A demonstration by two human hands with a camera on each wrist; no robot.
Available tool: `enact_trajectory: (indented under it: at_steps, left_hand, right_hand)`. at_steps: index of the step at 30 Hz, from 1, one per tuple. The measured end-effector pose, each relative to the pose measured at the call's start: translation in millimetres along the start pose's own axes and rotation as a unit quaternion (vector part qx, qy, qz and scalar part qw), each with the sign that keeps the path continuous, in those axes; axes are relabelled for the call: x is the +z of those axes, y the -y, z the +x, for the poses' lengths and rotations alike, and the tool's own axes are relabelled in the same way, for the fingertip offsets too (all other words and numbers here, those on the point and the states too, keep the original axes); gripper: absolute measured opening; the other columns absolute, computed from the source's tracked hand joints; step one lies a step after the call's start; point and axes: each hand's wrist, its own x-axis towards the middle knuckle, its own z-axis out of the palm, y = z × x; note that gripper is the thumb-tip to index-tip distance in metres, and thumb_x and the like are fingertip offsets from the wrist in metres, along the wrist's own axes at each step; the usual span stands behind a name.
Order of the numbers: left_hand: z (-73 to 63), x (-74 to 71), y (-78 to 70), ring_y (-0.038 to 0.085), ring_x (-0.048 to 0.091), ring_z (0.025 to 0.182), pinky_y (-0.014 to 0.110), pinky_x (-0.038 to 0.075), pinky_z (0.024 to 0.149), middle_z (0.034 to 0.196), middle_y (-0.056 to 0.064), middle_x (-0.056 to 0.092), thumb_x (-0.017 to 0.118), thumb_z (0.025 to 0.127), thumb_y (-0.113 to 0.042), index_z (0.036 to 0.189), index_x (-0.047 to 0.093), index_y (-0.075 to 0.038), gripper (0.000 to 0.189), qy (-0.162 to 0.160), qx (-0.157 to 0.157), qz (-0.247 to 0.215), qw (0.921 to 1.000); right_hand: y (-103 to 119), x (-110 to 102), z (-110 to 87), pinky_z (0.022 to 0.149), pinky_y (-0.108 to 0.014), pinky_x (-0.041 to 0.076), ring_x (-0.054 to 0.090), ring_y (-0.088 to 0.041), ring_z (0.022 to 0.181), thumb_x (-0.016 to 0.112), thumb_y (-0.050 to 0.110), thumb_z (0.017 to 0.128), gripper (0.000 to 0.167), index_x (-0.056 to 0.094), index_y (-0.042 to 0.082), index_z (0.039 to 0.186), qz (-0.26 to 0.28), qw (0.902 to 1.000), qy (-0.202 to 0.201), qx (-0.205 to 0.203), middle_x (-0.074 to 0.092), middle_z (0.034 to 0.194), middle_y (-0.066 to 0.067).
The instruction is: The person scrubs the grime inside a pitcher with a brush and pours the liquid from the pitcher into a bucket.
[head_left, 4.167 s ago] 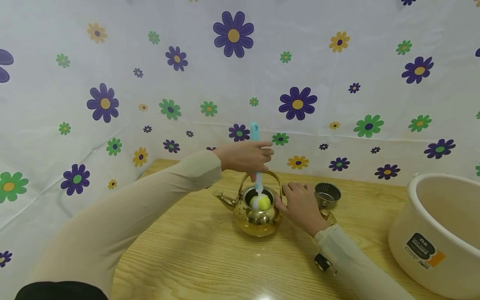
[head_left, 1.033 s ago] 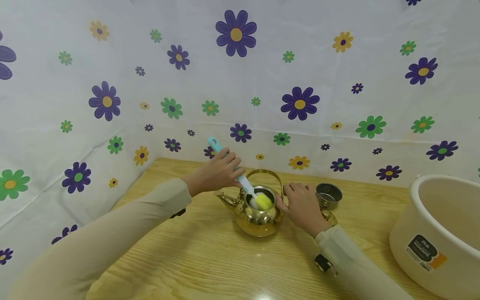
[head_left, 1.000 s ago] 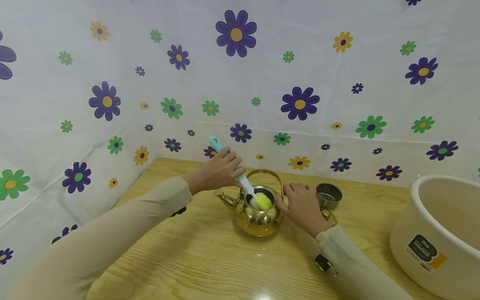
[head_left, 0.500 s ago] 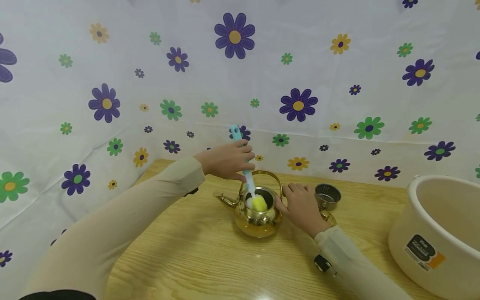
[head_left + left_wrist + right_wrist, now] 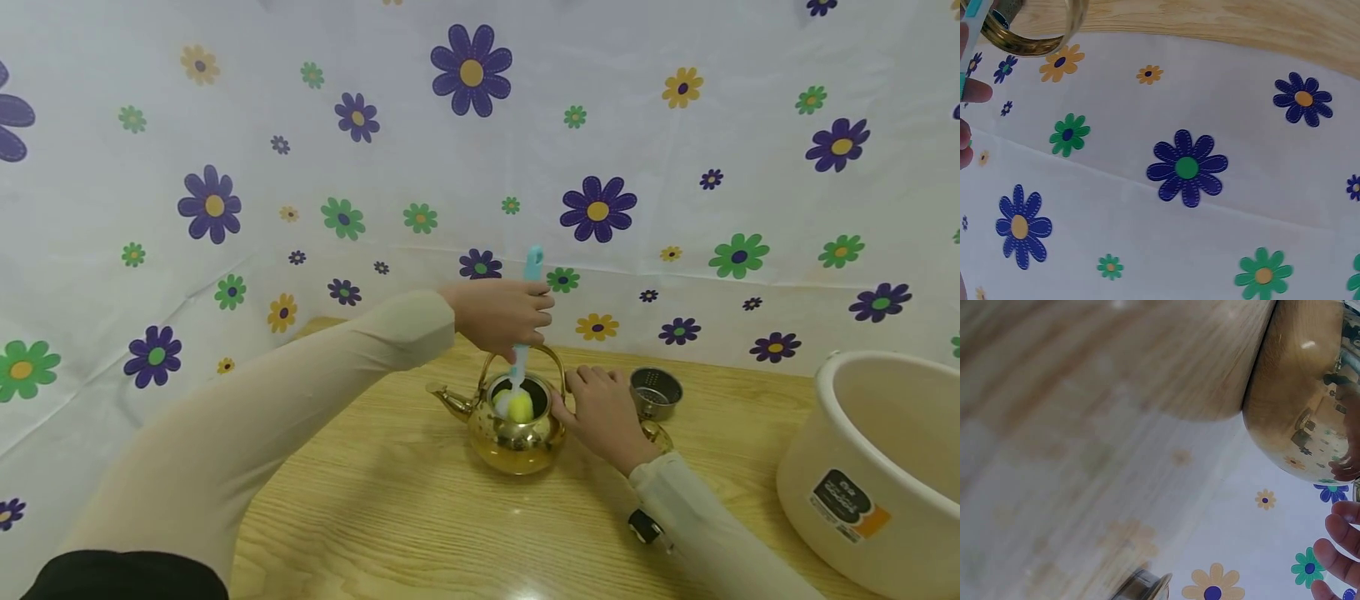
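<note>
The left hand (image 5: 501, 315), above the kettle (image 5: 517, 450), has its fingers curled around the handle of a brush (image 5: 519, 364). The right hand (image 5: 602, 410), on the side of the kettle opposite the spout (image 5: 452, 402), holds it at the foot of its arched handle (image 5: 558, 358), the thumb against the metal and the fingers bent. The brush stands nearly upright, its yellow-and-white sponge head (image 5: 521, 408) in the kettle's round mouth; its plastic grip is light blue above a whitish neck. The kettle is rounded, polished, gold-coloured metal with mirror-like reflections, upright on a wood-grained table (image 5: 420, 517). Just to the kettle's right are a perforated metal strainer (image 5: 656, 392) and a rounded gold piece (image 5: 657, 435), partly hidden by the right wrist. Farther right stands a smooth cream bucket (image 5: 806, 467); behind the kettle hangs a white flower-printed cloth (image 5: 405, 158).
</note>
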Motion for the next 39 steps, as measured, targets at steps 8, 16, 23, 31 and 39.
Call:
enact_trajectory:
  at_steps: [8, 16, 23, 31, 39]
  left_hand:
    - [8.6, -11.9, -1.9, 0.024, 0.05, 0.122, 0.036, 0.03, 0.108, 0.122, 0.004, 0.062, 0.045, 0.091, -0.058, 0.119, 0.063, -0.02, 0.051, 0.015, 0.026, 0.053, 0.9981]
    - [4.1, -9.3, -5.9, 0.024, 0.046, 0.128, 0.037, 0.025, 0.114, 0.128, 0.004, 0.059, 0.046, 0.09, -0.058, 0.123, 0.06, -0.021, 0.051, 0.034, -0.002, 0.037, 0.9987]
    - [-6.0, -3.4, -14.7, 0.021, 0.05, 0.121, 0.034, 0.03, 0.108, 0.125, 0.002, 0.061, 0.042, 0.092, -0.058, 0.118, 0.062, -0.021, 0.05, 0.027, -0.058, 0.057, 0.9963]
    - [-23.7, 1.6, -40.4, 0.019, 0.054, 0.108, 0.034, 0.035, 0.099, 0.114, 0.001, 0.065, 0.042, 0.092, -0.058, 0.108, 0.062, -0.017, 0.048, 0.003, -0.175, 0.071, 0.982]
    - [-31.9, 10.2, -66.8, 0.02, 0.057, 0.103, 0.033, 0.038, 0.095, 0.106, 0.003, 0.067, 0.049, 0.089, -0.056, 0.102, 0.064, -0.015, 0.046, -0.041, -0.266, 0.032, 0.9626]
  right_hand:
    - [0.5, -1.5, 0.4, 0.064, -0.04, 0.042, 0.055, -0.023, 0.065, 0.057, 0.03, 0.088, 0.026, 0.052, 0.01, 0.073, 0.001, 1.0, 0.005, 0.002, 0.054, 0.069, -0.004]
    - [0.6, -3.1, 0.5, 0.065, -0.04, 0.043, 0.055, -0.022, 0.066, 0.059, 0.031, 0.088, 0.027, 0.051, 0.01, 0.072, -0.004, 0.9999, 0.013, 0.005, 0.053, 0.069, -0.004]
    - [0.4, -2.4, 0.7, 0.062, -0.039, 0.04, 0.053, -0.022, 0.063, 0.061, 0.03, 0.085, 0.027, 0.05, 0.01, 0.07, 0.002, 0.9999, -0.014, -0.007, 0.052, 0.067, -0.003]
    - [-1.2, -1.8, 0.9, 0.062, -0.04, 0.041, 0.054, -0.022, 0.062, 0.055, 0.03, 0.087, 0.026, 0.051, 0.01, 0.071, -0.005, 0.9998, -0.016, -0.011, 0.053, 0.067, -0.004]
    - [-0.9, -0.9, 1.0, 0.062, -0.04, 0.042, 0.054, -0.022, 0.062, 0.054, 0.031, 0.088, 0.026, 0.052, 0.01, 0.072, -0.008, 0.9997, -0.018, -0.013, 0.054, 0.067, -0.004]
